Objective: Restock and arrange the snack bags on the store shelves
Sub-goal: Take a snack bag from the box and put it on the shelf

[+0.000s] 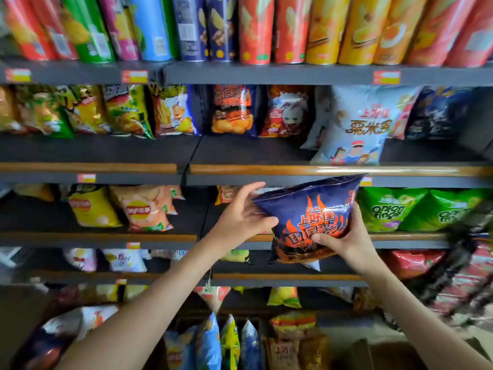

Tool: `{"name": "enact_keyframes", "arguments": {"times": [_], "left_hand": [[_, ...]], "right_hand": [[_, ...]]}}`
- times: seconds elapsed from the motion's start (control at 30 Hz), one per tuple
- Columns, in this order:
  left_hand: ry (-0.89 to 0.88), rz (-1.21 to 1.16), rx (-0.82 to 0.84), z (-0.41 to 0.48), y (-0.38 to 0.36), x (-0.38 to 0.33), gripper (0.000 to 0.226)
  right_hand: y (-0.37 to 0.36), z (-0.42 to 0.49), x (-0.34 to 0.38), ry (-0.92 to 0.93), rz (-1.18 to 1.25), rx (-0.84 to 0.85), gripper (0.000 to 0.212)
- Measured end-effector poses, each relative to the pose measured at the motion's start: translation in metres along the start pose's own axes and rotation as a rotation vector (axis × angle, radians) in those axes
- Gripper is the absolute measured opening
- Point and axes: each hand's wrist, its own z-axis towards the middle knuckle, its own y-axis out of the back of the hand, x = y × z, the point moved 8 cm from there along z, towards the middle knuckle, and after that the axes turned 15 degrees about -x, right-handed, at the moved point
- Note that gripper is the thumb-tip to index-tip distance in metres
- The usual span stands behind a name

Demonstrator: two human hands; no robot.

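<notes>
I see the dark blue foil snack bag [309, 209] between my left hand [240, 220] and right hand [344, 241]. Right of it, further back, stand green plastic onion-ring bags [386, 209].

Dim, even light; glare streaks the wooden shelf rail [346, 170]; edges bow and smear, lower right corner heavily blurred.

— Which bag is up?
— The dark blue chip bag [309, 217] with orange flames. It is puffed, sealed and tilted, in front of the shelves [293, 170].
— Held how?
— The left hand [240, 217] grips its upper left corner, and the right hand [344, 241] pinches its lower right side.
</notes>
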Motion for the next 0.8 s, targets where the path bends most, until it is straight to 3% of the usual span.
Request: {"name": "enact_keyframes", "arguments": {"times": [0.07, 0.17, 0.23, 0.4, 0.5, 0.57, 0.8], "left_hand": [[-0.075, -0.001, 0.085, 0.015, -0.041, -0.019, 0.075], [-0.258, 0.102, 0.253, 0.028, -0.105, -0.052, 0.101], [-0.370, 0.158, 0.266, 0.036, -0.140, -0.071, 0.111], [-0.601, 0.175, 0.142, 0.055, -0.202, -0.107, 0.092], [-0.715, 0.117, 0.161, 0.061, -0.239, -0.123, 0.083], [-0.734, 0.068, 0.190, 0.064, -0.262, -0.131, 0.083], [-0.745, 0.046, 0.239, 0.093, -0.332, -0.128, 0.080]], "right_hand": [[0.039, 0.012, 0.011, 0.031, 0.017, -0.116, 0.084], [0.086, 0.026, 0.033, 0.110, 0.041, -0.270, 0.089], [0.110, 0.035, 0.041, 0.158, 0.011, -0.319, 0.088], [0.170, 0.048, 0.041, 0.211, -0.039, -0.533, 0.100], [0.199, 0.054, 0.023, 0.197, -0.046, -0.630, 0.121], [0.210, 0.062, 0.017, 0.220, -0.078, -0.644, 0.132], [0.258, 0.100, 0.022, 0.379, -0.161, -0.703, 0.140]]}}
